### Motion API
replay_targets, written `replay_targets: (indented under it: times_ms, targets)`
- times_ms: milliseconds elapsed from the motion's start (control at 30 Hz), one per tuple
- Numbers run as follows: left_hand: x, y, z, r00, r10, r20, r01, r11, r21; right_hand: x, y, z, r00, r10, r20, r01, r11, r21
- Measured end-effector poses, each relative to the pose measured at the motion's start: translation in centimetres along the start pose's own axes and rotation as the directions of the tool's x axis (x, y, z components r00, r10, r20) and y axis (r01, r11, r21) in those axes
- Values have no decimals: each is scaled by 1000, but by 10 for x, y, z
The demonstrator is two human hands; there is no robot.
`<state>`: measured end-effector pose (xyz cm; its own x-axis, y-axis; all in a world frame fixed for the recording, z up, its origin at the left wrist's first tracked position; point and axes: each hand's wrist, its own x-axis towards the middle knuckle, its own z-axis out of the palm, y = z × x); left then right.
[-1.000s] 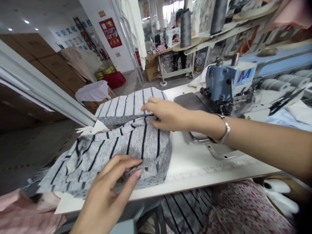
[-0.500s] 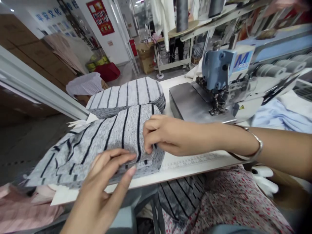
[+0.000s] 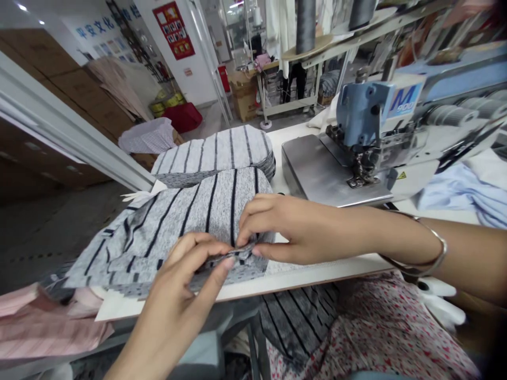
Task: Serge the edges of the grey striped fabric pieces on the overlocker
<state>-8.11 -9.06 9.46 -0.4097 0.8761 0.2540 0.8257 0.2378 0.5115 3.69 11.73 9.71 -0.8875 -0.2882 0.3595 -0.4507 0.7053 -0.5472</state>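
A stack of grey fabric pieces with black stripes (image 3: 198, 206) lies on the white table in front of me. My left hand (image 3: 190, 274) pinches the near edge of the top piece between thumb and fingers. Just to its right, my right hand (image 3: 273, 227) grips the same edge, which is lifted and bunched between the two hands. A bracelet circles my right wrist. Behind this stack sits a second stack of paler striped fabric (image 3: 222, 150). The far left end of the front stack lies rumpled.
An overlock sewing machine (image 3: 364, 116) with a metal plate (image 3: 336, 169) stands right of the stacks. Light blue cloth (image 3: 467, 190) lies beyond it. Red-patterned fabric (image 3: 368, 327) hangs below the table edge, pink cloth (image 3: 51, 327) at the left. White cones (image 3: 441, 303) sit low right.
My right hand has lowered its thumb and closed on the fabric edge. My left thumb and fingers have come together on it too, lifting the edge. The view has shifted slightly.
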Motion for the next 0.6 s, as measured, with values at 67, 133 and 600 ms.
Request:
replay_targets:
  times_ms: [67,133,600]
  targets:
    - [3,-2,-1,999,-32,28,33,998,-46,1,-1,-3,999,27,21,-27,1000,16]
    - [4,-3,-3,997,-60,46,64,995,-73,3,-1,-5,999,31,24,-32,999,38]
    - [10,7,2,974,-210,81,223,949,-224,11,1,7,977,145,-155,-117,977,179]
